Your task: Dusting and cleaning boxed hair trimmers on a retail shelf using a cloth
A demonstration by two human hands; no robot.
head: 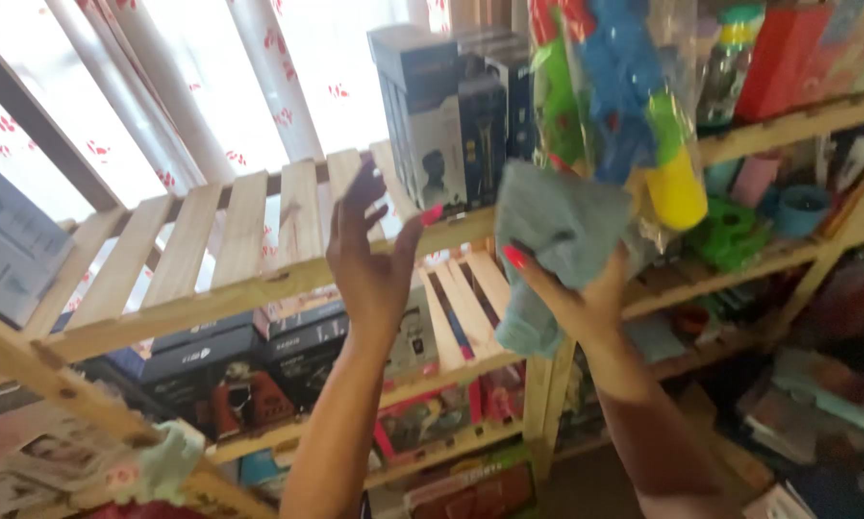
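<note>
Left hand (369, 255): raised, palm open, fingers spread apart, holding nothing; it sits in front of the slatted wooden shelf (211, 240), just beside the dark boxes (451, 115). Nails painted pink-red.

Right hand (571, 288): closed around a grey-blue cloth (557, 231), fingers clamped on its lower part. The cloth is bunched, held up at shelf height, its top edge touching or overlapping the bagged toy; which of the two cannot be told.

Packages, upper shelf: a row of tall upright boxes, dark grey and black with pale faces, standing side by side at the right end of the slats. Right of them, a clear plastic bag (624, 106) holding a toy in blue, green and yellow, hanging down over the shelf edge. Further right, a red upright box (783, 58) and a bottle with a green and yellow cap (730, 58).

Far left: a pale grey-blue flat box (9, 245), tilted.

Lower shelves: black boxes (220, 356) lying stacked, red and pink packages (432, 413) below them; a green plastic item (730, 231) and a blue cup (802, 207) to the right.

Behind: a white curtain (211, 86) with small red marks, brightly lit. The picture is blurred, so small detail on the packages is unreadable.
</note>
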